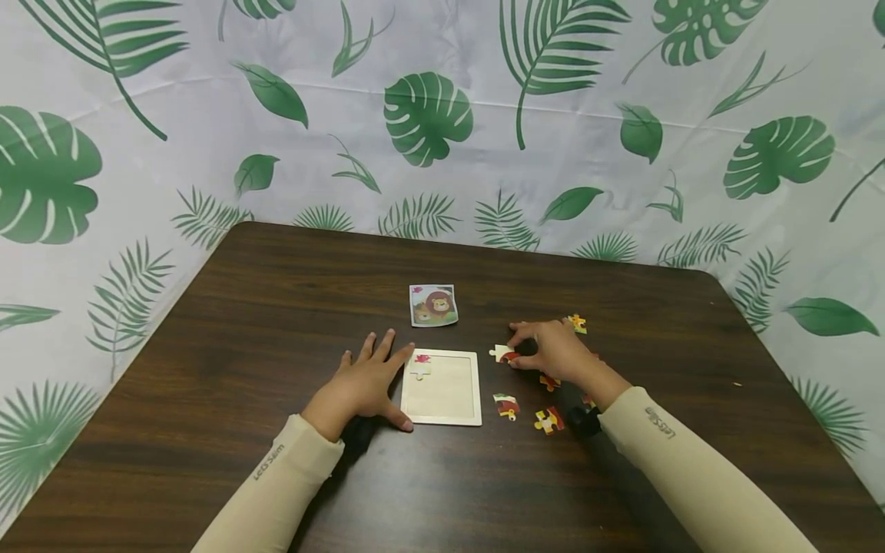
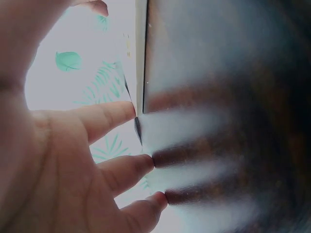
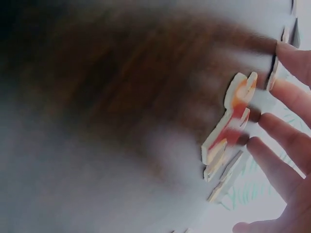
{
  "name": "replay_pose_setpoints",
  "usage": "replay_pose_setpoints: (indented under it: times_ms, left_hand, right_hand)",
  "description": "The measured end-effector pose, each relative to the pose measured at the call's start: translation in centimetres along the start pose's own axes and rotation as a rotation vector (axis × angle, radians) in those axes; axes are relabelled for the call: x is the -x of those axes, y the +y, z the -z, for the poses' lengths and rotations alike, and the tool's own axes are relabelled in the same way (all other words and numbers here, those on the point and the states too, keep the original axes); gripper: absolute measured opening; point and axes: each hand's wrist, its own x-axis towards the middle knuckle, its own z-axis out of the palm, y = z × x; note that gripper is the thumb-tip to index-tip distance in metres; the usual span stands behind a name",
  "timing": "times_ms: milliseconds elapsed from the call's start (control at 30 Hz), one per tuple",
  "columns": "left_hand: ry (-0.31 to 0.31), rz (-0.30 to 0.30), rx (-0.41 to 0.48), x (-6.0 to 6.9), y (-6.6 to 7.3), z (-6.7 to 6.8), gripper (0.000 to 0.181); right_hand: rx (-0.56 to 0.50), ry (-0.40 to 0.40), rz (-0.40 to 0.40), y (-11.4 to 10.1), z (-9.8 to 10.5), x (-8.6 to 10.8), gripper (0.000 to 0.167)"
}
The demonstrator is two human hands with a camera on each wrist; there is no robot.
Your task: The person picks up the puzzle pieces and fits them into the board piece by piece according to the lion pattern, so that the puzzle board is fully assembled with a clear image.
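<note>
With the clock face centred on the wooden tray [image 1: 442, 403] and 12 at the far side of the tabletop [image 1: 325, 284], the left hand [image 1: 362, 384] lies at 9 o'clock. Its grip is spread: the thumb rests at the tray's corner near 7, the forefinger touches the rim near 10, and the other fingertips reach down to the tabletop.

The right hand [image 1: 558, 355] is at 2 to 3 o'clock, its grip pinching a white-and-red puzzle piece [image 1: 503, 353] by the edges between thumb and forefinger. That piece is just outside the tray at 2.

Inside the tray, a piece with a pink figure [image 1: 421, 364] sits in the corner between 10 and 11.

More loose pieces lie around the right hand: a green-and-red one [image 1: 507, 405] just past 3, near the rim; a yellow-and-red one [image 1: 549, 420] between 3 and 4, farther out; and an orange-and-green one [image 1: 578, 323] just past 2, beyond the knuckles.

A lion picture card [image 1: 433, 306] lies apart from the tray at 12, and a leaf-patterned cloth [image 1: 484, 169] hangs behind.
</note>
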Motion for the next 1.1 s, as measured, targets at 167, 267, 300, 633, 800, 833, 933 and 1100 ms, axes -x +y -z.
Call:
replay_pose_setpoints:
  times_ms: [167, 267, 300, 633, 800, 833, 933, 1100]
  left_hand:
    - [0.002, 0.002, 0.001, 0.0, 0.0, -0.1, 0.115]
    - [0.000, 0.008, 0.003, 0.1, 0.0, -0.1, 0.115]
    - [0.001, 0.008, 0.006, 0.1, 0.0, -0.1, 0.115]
    - [0.002, 0.011, -0.008, -0.3, -0.2, -0.2, 0.117]
    - [-0.018, -0.039, -0.003, -0.3, -0.3, -0.2, 0.118]
    - [-0.026, -0.055, 0.000, -0.3, -0.2, -0.2, 0.118]
    - [-0.052, -0.096, 0.009, -0.1, -0.2, -0.1, 0.117]
    - [-0.082, -0.119, 0.020, 0.2, -0.1, 0.1, 0.112]
  right_hand:
    - [0.021, 0.002, 0.020, -0.4, 0.1, -0.1, 0.022]
    - [0.022, 0.002, 0.037, -1.2, 0.2, -0.3, 0.022]
    - [0.019, 0.002, 0.044, -1.6, 0.2, -0.4, 0.022]
    - [0.036, -0.033, 0.113, -6.9, -0.8, -1.7, 0.021]
    - [0.138, -0.068, 0.109, -9.1, -1.8, -2.4, 0.024]
    - [0.163, -0.069, 0.108, -9.4, -2.0, -2.6, 0.024]
    - [0.214, -0.065, 0.098, -9.9, -2.4, -2.8, 0.022]
    - [0.239, -0.053, 0.086, -10.0, -2.7, -2.9, 0.021]
